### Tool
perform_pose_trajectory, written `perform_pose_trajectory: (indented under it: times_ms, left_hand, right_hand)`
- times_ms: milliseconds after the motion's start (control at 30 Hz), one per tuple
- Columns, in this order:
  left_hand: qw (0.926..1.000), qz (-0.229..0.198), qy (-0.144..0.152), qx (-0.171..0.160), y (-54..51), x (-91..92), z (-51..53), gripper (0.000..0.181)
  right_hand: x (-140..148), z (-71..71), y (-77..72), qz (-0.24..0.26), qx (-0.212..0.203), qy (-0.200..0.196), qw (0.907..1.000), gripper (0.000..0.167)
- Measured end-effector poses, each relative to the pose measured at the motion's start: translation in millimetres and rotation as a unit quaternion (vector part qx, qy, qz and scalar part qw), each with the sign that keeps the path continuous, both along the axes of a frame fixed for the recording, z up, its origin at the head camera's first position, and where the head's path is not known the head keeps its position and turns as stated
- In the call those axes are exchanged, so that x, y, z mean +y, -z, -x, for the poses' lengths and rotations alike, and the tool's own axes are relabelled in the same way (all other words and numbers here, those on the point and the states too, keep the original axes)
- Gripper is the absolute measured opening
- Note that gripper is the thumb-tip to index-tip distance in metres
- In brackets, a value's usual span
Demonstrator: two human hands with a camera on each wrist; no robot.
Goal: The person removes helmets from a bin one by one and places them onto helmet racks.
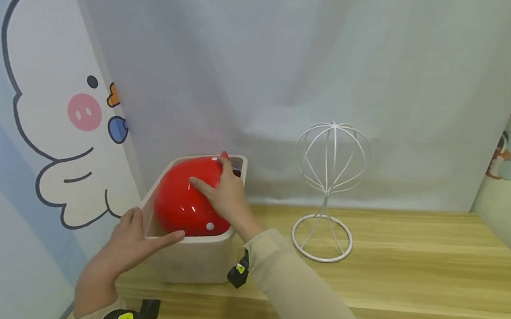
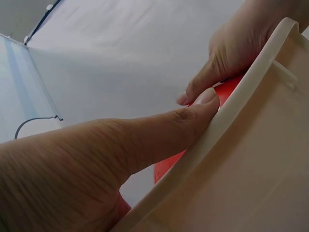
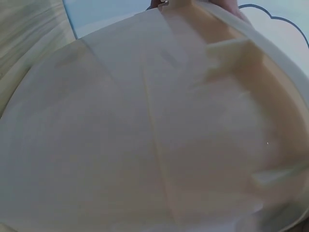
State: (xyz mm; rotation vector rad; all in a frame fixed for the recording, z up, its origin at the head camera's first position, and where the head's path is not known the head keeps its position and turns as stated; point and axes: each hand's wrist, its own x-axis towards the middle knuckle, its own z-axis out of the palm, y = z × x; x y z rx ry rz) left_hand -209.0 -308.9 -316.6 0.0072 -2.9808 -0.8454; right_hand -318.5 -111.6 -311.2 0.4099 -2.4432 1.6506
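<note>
A glossy red helmet [image 1: 179,200] with pale dots sits tilted inside a whitish plastic bin [image 1: 196,264], its dome rising above the rim. My right hand [image 1: 228,194] holds the helmet from its right side, thumb and fingers spread over the shell; some fingertips are hidden. At the bin's near left corner, my left hand [image 1: 129,244] grips the rim, with the thumb laid along the front edge and the other fingers bent at the left side. The left wrist view shows that thumb [image 2: 169,128] against the rim [image 2: 231,116]. Mostly the bin's outer wall [image 3: 145,130] fills the right wrist view.
To the right of the bin, a white wire stand [image 1: 326,194] with a round cage top and ring base stands on the wood-grain table [image 1: 408,262]. A grey curtain [image 1: 276,77] hangs behind. A patterned side panel [image 1: 63,119] stands close on the left.
</note>
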Motion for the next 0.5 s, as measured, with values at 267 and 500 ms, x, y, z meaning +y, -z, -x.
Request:
perform_pose_trajectory:
  times_ms: [267, 500]
  left_hand:
    - [0.9985, -0.041, 0.025, 0.025, -1.2, -1.9, 4.0, 0.118]
    - [0.9908, -0.124, 0.047, 0.025, 6.2, 8.5, 14.0, 0.119]
  right_hand:
    - [6, -5.7, -0.4, 0.075, 0.060, -0.020, 0.9952, 0.085]
    - [33, -23.5, -5.8, 0.261, 0.194, -0.039, 0.9450, 0.075]
